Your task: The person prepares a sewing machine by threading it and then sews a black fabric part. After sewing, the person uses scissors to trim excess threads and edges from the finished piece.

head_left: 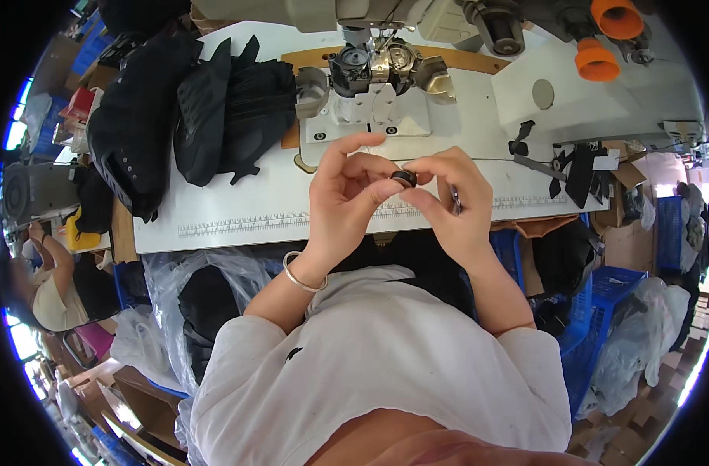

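Between both hands, in front of the sewing machine, sits a small round bobbin [404, 179], dark with a lighter rim. My left hand [350, 190] pinches its left side between thumb and fingers, with the index finger raised. My right hand [451, 194] grips the other side with thumb and index finger. A small metal tool [456, 199] shows tucked in the right hand's curled fingers; its kind is mostly hidden. Just beyond, the sewing machine's hook assembly [374, 66] is exposed, with metal covers [312, 92] swung out on either side.
Black cut fabric pieces [234, 109] lie at the table's left. A printed ruler strip [246, 223] runs along the white tabletop's near edge. Orange thread cones [597, 60] hang at upper right. Black parts [579, 175] lie at right. Blue crates [603, 311] stand below; another person [59, 287] sits far left.
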`<state>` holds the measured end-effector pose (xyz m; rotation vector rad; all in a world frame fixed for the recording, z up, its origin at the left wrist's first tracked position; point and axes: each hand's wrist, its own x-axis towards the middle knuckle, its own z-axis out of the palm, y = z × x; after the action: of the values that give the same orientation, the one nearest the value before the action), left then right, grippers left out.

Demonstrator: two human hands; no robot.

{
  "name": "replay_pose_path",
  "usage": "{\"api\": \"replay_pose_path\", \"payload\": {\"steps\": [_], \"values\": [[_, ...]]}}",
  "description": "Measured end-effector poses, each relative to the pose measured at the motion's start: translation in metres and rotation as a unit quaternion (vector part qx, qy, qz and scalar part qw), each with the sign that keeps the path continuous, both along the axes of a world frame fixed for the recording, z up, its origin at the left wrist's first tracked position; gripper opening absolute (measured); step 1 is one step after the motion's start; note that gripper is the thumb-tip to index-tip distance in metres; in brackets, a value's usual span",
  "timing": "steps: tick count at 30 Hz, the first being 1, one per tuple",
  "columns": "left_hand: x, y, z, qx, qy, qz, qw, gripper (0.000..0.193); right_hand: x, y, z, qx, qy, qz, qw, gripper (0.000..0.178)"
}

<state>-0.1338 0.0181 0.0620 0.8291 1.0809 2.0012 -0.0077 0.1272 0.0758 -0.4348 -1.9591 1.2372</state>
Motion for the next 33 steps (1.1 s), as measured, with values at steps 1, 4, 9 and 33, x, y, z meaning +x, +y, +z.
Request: {"api": "replay_pose_path", "payload": {"steps": [1,4,9,33], "values": [[-0.002,0.002,0.0,0.005,-0.033,-0.021,0.999,0.018,0.001,0.0,0.004,0.005,0.011,0.014,1.0,0.023],[-0.013,0.002,-0.009,0.017,-0.129,-0.083,0.988,0.02,-0.004,0.0,0.0,-0.098,0.033,0.016,0.994,0.024],[-0.036,0.005,0.02,-0.029,-0.045,-0.023,0.998,0.018,-0.016,-0.018,0.005,-0.315,0.155,0.043,0.935,0.028],[-0.111,0.072,0.044,-0.186,0.346,0.221,0.892,0.02,-0.038,-0.097,0.094,-0.439,0.49,0.563,0.499,0.035]]}}
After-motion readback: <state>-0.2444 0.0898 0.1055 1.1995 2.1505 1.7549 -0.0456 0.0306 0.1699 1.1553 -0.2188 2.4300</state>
